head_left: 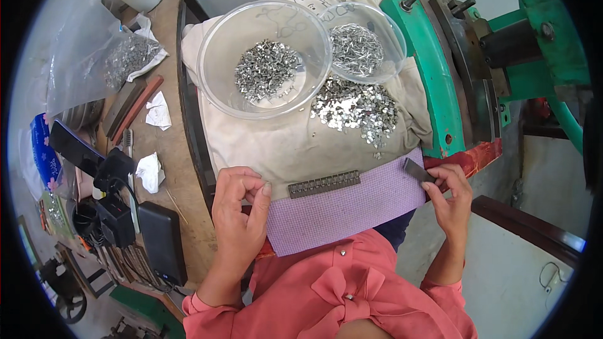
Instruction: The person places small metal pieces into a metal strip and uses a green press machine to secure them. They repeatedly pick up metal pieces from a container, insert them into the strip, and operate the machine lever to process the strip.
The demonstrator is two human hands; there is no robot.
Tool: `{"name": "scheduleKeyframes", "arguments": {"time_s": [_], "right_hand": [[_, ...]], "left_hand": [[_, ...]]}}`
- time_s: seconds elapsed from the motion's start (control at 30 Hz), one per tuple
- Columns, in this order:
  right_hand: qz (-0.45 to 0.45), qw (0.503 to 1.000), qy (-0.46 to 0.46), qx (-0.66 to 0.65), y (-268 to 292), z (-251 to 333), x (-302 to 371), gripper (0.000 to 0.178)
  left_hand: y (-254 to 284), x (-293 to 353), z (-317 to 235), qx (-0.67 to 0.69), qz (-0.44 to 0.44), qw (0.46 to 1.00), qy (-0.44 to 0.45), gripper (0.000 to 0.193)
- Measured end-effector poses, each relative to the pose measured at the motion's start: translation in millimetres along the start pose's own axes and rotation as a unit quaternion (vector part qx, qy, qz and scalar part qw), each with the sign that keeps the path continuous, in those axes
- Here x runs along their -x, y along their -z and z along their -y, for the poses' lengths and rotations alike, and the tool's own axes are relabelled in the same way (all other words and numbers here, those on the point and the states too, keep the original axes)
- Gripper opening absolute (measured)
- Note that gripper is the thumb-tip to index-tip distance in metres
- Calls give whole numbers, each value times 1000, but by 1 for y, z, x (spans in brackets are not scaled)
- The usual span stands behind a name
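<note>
My right hand (451, 196) pinches one end of a small dark metal block (417, 170) above the right part of a purple woven mat (339, 213). On the left, my left hand (242, 210) is closed, its thumb and forefinger together at the mat's edge; whatever sits between them is hidden or too small to name. Between the hands a dark slotted metal bar (323, 184) lies along the mat's far edge, apart from both. Beyond it, a heap of shiny flat metal pieces (358, 110) is spread on a beige cloth (251, 144).
A large clear tub (210, 81) of small metal parts and a smaller clear tub (396, 63) of thin metal pins stand at the back. A green machine (433, 81) borders the right. On the wooden bench (179, 169) at left lie a black power bank (162, 242), crumpled tissues (151, 172) and a plastic bag (69, 50).
</note>
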State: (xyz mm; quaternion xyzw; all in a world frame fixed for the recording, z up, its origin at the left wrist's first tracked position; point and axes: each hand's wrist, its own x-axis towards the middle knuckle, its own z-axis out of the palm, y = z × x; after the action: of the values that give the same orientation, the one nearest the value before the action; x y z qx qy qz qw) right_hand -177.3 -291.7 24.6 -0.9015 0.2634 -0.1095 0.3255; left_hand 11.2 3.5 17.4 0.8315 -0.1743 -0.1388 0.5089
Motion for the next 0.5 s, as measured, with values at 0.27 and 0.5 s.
{"name": "scheduleKeyframes", "arguments": {"time_s": [0.27, 0.5], "right_hand": [[94, 974, 208, 8, -26, 65, -29, 31], [151, 945, 289, -7, -59, 93, -49, 34]], "left_hand": [[-2, -1, -9, -53, 32, 998, 26, 13], [-5, 1, -3, -108, 57, 992, -21, 16]]}}
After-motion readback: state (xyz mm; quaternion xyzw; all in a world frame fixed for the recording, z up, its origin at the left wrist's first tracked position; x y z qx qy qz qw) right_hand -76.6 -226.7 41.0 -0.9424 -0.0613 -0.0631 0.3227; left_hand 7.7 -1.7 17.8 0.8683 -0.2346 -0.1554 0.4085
